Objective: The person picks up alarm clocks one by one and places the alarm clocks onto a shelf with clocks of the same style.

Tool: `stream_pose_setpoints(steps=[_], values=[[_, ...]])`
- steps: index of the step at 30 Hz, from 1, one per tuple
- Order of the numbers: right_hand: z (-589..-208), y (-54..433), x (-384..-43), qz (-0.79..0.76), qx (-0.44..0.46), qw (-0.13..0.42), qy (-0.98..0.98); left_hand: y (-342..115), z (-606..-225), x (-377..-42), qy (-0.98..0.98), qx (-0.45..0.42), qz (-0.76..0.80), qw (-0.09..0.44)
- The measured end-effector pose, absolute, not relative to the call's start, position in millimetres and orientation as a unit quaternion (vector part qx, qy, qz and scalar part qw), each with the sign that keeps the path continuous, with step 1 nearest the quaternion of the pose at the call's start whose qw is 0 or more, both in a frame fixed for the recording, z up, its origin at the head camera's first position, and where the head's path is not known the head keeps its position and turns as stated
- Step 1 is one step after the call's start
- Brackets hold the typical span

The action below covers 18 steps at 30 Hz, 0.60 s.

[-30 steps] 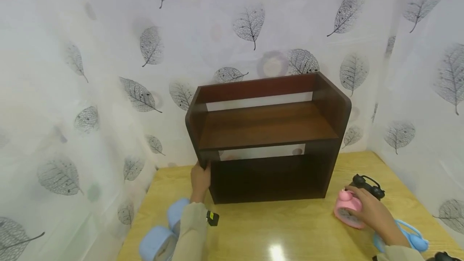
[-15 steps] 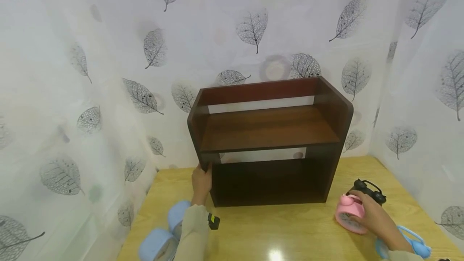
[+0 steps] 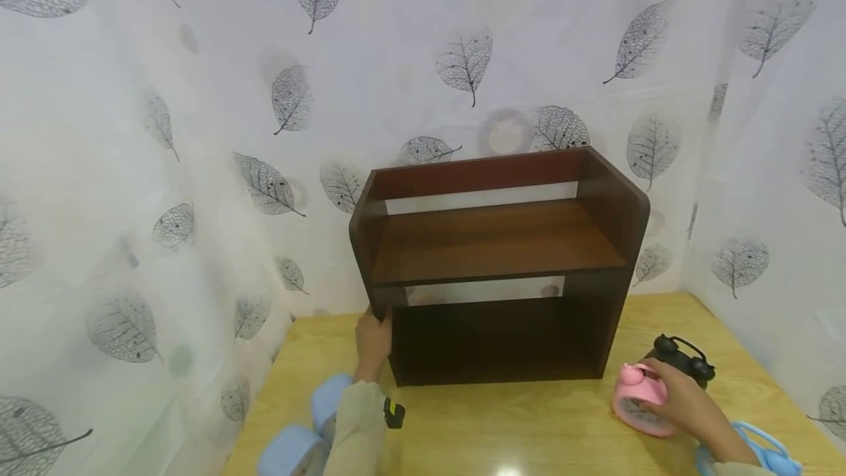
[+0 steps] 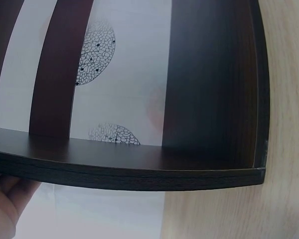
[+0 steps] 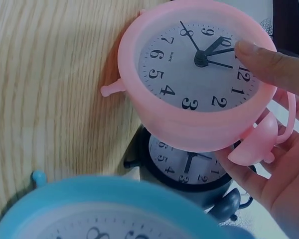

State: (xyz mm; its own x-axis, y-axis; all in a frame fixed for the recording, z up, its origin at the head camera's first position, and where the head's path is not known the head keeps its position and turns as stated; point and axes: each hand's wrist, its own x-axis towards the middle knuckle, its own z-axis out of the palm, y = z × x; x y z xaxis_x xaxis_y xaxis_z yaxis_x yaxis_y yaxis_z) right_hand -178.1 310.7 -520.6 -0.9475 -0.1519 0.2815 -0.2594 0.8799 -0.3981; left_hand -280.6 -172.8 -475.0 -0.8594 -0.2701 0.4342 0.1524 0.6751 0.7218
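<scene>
A dark brown two-tier desktop shelf stands on the wooden table. My left hand grips the edge of its left side panel, below the middle board; in the left wrist view its fingers go behind the panel. At the right, my right hand holds a pink twin-bell alarm clock by its upper part. The right wrist view shows my thumb over the clock's glass, other fingers behind it and the clock's feet close to the tabletop. A black alarm clock stands right behind it.
A blue alarm clock is near my right forearm, its face partly in the right wrist view. Two light blue rounded objects lie left of my left forearm. Leaf-printed sheeting surrounds the wooden table at the back and sides.
The head view has tilted up slightly, so everything sits lower in it. Both hands keep their holds, and the shelf and pink clock stay in nearly the same places.
</scene>
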Motion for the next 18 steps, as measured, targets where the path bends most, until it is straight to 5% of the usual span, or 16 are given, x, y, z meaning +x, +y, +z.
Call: stream_pose_setpoints(steps=[18], values=[[-521,290,-168,0.238,0.013,0.046,-0.970,-173,-474,-279,-0.872,0.023,-0.404,0.274]])
